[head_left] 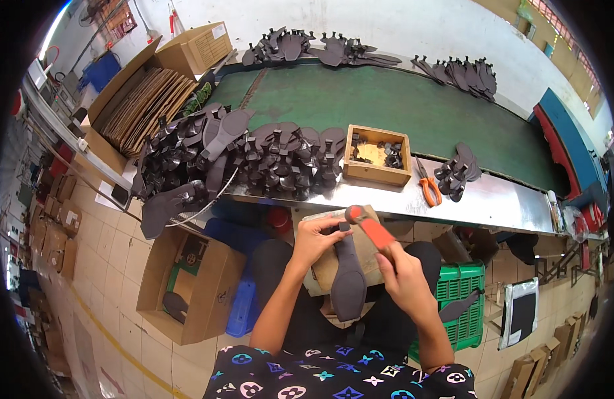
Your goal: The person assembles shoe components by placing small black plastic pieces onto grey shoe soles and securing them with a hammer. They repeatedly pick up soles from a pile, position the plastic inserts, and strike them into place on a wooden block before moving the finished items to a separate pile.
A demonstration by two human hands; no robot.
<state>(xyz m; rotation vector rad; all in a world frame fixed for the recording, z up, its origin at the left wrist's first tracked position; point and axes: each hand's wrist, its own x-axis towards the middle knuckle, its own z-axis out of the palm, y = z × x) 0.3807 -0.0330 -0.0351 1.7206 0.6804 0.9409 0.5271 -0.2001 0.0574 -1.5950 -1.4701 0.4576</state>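
Observation:
My left hand (315, 241) pinches the heel end of a dark grey shoe sole (349, 287), whose wide toe part points down toward me. Beneath it is a pale block or board (372, 263) between my knees. In my right hand (407, 274) is a hammer (376, 233) with a red-orange section near its head. The hammer head hovers just right of the sole's heel end; whether they touch, I cannot tell. On the bench ahead, a wooden box (379, 174) holds small black pieces. Orange-handled pliers (429, 190) lie to its right.
Heeled soles (280, 159) are heaped along the bench's near left edge, with a few more (459, 171) right of the pliers. Several groups line the far side of the green belt (387, 93). A cardboard box (207, 299) stands left of my legs, a green crate (463, 286) right.

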